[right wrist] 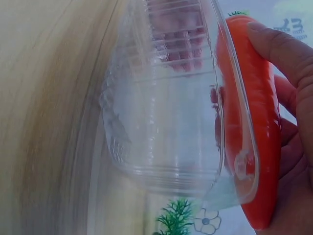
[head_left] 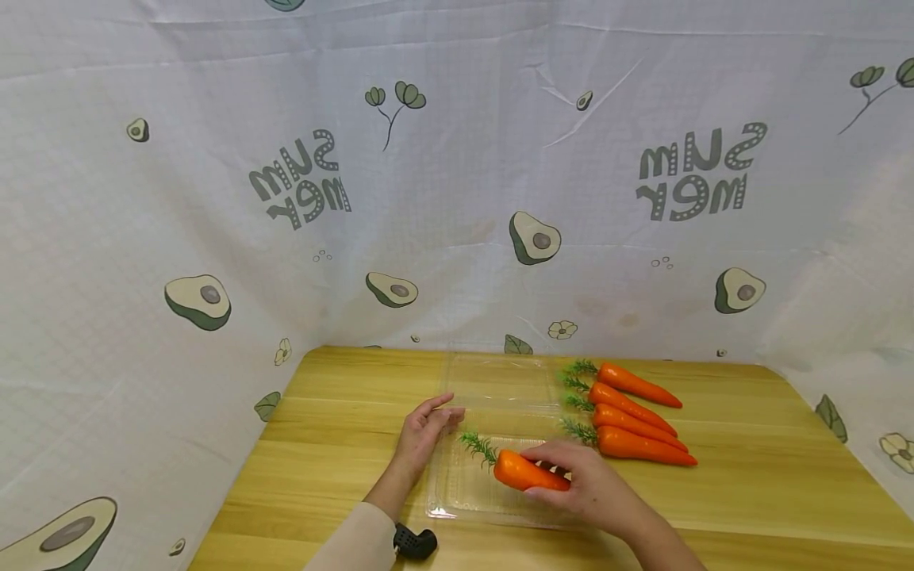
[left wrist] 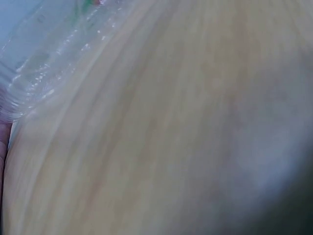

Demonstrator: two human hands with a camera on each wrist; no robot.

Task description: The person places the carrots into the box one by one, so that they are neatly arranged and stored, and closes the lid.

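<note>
My right hand (head_left: 581, 480) grips an orange toy carrot (head_left: 517, 470) with green leaves above a clear plastic box. In the right wrist view the carrot (right wrist: 259, 112) spans the hand (right wrist: 296, 78), thumb along its side, beside the box wall. The clear box (head_left: 441, 506) lies with its lid (head_left: 493, 379) folded back toward the wall. At its left edge, near the hinge, rests my left hand (head_left: 421, 434) with fingers extended. Only a corner of the box (left wrist: 54, 63) and a sliver of finger (left wrist: 3, 142) show in the left wrist view.
Several more carrots (head_left: 635, 446) lie in a row to the right of the box, leaves toward it. A wooden table (head_left: 321, 460) carries everything. Behind it hangs a white printed cloth (head_left: 457, 174). A black device (head_left: 416, 542) sits by the left sleeve.
</note>
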